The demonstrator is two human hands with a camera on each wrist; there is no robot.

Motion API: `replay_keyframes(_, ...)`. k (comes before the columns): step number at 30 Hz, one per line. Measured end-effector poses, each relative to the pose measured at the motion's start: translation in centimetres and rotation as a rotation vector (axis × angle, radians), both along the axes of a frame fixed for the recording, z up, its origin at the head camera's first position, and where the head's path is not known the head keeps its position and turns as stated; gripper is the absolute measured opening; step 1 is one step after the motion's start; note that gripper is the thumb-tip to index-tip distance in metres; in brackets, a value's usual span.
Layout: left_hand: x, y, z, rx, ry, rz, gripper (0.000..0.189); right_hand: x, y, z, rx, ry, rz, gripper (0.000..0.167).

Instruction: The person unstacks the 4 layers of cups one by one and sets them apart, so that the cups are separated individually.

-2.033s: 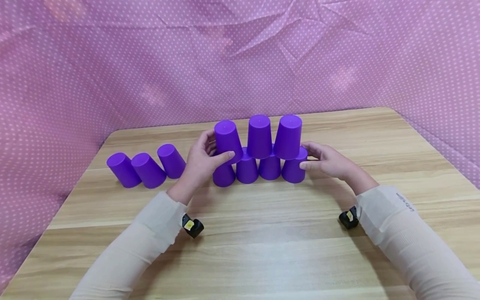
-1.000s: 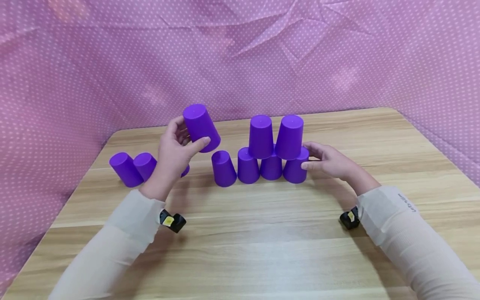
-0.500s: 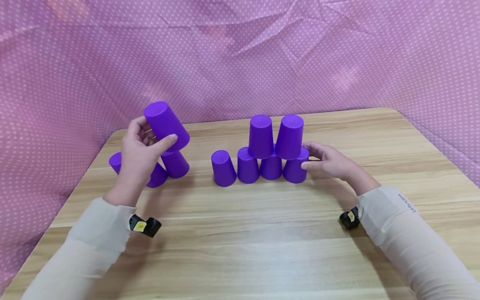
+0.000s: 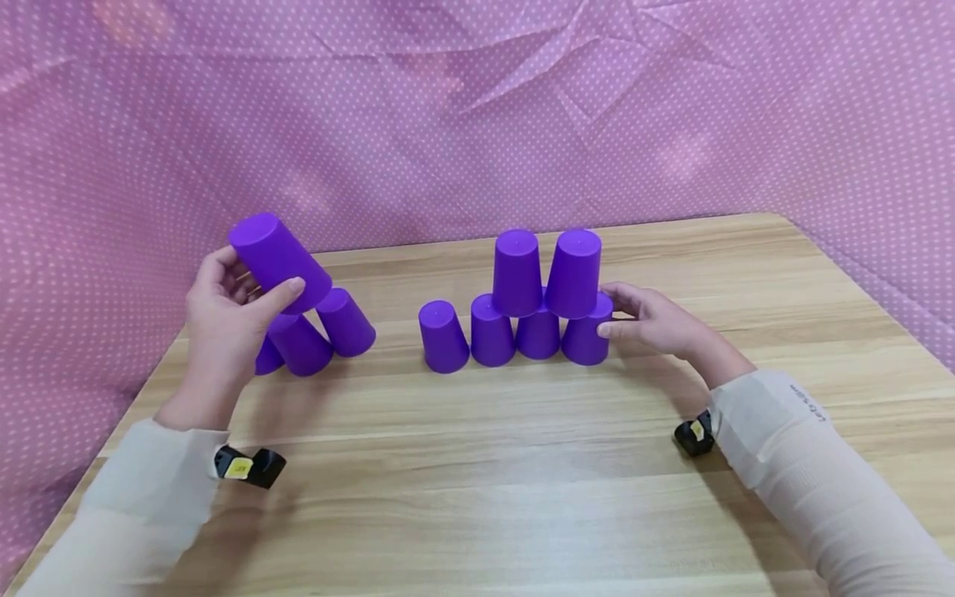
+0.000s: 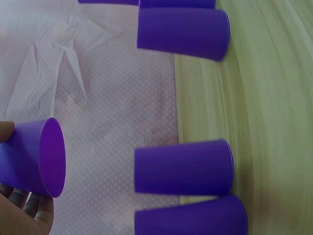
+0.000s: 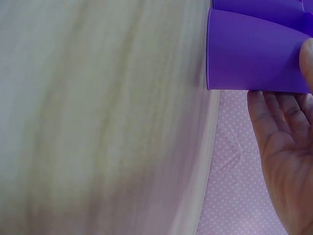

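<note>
The left hand (image 4: 225, 322) is curling its thumb and fingers around a tilted purple cup (image 4: 279, 265), holding it mouth-down and clear of the desk (image 4: 477, 497), near three inverted cups (image 4: 345, 323). The right hand (image 4: 656, 322) is gripping the rightmost cup (image 4: 584, 342) of a four-cup bottom row (image 4: 492, 342) between thumb and fingers, while two upper cups (image 4: 517, 274) are resting across that row's right-hand three.

Both sleeves (image 4: 836, 489) are kinda plain off-white, and the right cuff (image 4: 752, 412) has dark lettering (image 4: 809, 404) along its outer side plus a black camera (image 4: 692, 444) with a yellow sticker (image 4: 697, 429) poking off its inner edge.
</note>
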State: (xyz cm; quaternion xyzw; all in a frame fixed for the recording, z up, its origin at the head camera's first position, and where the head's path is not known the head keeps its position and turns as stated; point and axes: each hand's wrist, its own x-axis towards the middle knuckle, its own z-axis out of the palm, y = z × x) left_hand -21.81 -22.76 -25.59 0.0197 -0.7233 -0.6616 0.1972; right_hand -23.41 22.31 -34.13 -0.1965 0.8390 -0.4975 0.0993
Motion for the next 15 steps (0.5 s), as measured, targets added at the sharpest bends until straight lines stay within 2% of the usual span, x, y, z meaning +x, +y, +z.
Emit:
replay_keyframes(7, 0.6, -1.6, -0.8, 0.109, -0.018, 0.058, 0.053, -0.1, -0.1, 0.0, -0.005, -0.001, 0.005, 0.051)
replay_keyframes(10, 0.7, -2.2, -1.3, 0.098, -0.051, 0.099, 0.054, -0.1, -0.1, -0.1, -0.005, -0.001, 0.007, 0.052)
replay_keyframes(15, 0.9, -2.9, -2.1, 0.097, -0.088, 0.127, 0.054, 0.0, -0.1, -0.1, -0.005, 0.004, 0.004, 0.051)
